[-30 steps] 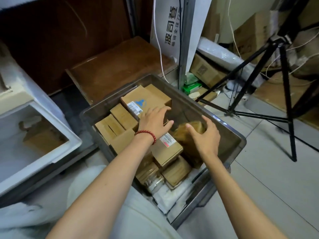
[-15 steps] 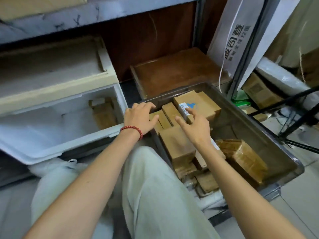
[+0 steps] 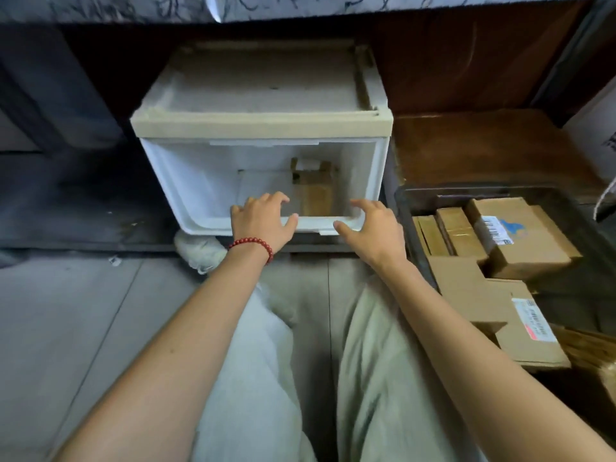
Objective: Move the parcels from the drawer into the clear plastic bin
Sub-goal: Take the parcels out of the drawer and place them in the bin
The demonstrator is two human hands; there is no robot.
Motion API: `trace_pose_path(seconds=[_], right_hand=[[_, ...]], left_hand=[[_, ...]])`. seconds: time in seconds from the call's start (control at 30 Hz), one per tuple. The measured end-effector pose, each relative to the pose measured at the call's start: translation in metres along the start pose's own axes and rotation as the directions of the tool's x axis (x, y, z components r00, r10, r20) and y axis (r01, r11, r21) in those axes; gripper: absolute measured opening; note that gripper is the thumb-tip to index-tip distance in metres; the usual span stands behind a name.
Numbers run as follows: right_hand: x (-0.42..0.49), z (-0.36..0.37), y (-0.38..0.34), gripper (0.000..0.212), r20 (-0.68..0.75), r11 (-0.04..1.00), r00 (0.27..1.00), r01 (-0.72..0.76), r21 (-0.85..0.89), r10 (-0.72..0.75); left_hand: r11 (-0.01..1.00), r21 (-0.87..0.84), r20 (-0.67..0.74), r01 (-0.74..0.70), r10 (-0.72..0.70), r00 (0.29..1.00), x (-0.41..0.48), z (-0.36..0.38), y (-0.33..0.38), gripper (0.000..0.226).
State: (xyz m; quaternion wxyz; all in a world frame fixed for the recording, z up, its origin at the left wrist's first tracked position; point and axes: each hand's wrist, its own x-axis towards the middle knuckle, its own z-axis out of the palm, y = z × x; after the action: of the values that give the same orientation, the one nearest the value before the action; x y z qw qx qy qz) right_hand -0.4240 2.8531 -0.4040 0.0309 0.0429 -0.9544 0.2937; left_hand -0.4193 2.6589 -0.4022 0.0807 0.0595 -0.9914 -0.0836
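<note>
My left hand (image 3: pixel 263 217) is at the front rim of the white drawer (image 3: pixel 170 191), fingers spread wide and holding nothing. A red bracelet (image 3: pixel 252 245) sits on that wrist. My right hand (image 3: pixel 375 230) is just beside the rim's right corner, equally open and empty. One brown parcel (image 3: pixel 316 199) lies inside the drawer, centre frame. At the right edge the bin (image 3: pixel 404 211) holds cardboard boxes (image 3: pixel 523 241). Grey tiled floor (image 3: pixel 66 315) fills the lower left. A dark wooden panel (image 3: pixel 466 61) stands behind, with a marbled slab (image 3: pixel 100 8) along the top.
</note>
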Motion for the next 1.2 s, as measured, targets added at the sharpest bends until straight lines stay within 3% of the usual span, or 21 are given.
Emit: trace_pose_path(seconds=[0.2, 0.4, 0.6, 0.8, 1.07, 1.2], right_hand=[[0.026, 0.033, -0.005, 0.061, 0.072, 0.998, 0.996, -0.042, -0.041, 0.045], [0.071, 0.065, 0.0, 0.061, 0.104, 0.993, 0.994, -0.001, -0.121, 0.014], [0.124, 0.099, 0.022, 0.071, 0.098, 0.988, 0.984, -0.142, -0.06, 0.148], [0.167, 0.124, 0.029, 0.076, 0.187, 0.993, 0.976, -0.115, 0.017, 0.11], [0.189, 0.151, 0.053, 0.072, 0.282, 0.975, 0.948, -0.186, 0.121, 0.146], [0.192, 0.155, 0.05, 0.071, 0.28, 0.971, 0.952, -0.172, 0.166, 0.121]], left_hand=[[0.995, 0.061, 0.067, -0.08, 0.076, 0.995, 0.016, 0.031, -0.01, 0.045], [0.991, 0.128, 0.135, -0.031, 0.014, 0.991, 0.054, 0.055, -0.05, 0.048], [0.986, 0.147, 0.21, -0.079, 0.047, 0.977, 0.103, 0.091, -0.062, 0.054], [0.982, 0.177, 0.283, -0.071, 0.018, 0.959, 0.154, 0.127, -0.049, 0.058], [0.985, -0.168, 0.36, 0.044, 0.02, 0.933, 0.183, 0.164, -0.032, 0.059], [0.799, -0.517, 0.394, 0.306, -0.095, 0.914, 0.186, 0.17, -0.028, 0.061]])
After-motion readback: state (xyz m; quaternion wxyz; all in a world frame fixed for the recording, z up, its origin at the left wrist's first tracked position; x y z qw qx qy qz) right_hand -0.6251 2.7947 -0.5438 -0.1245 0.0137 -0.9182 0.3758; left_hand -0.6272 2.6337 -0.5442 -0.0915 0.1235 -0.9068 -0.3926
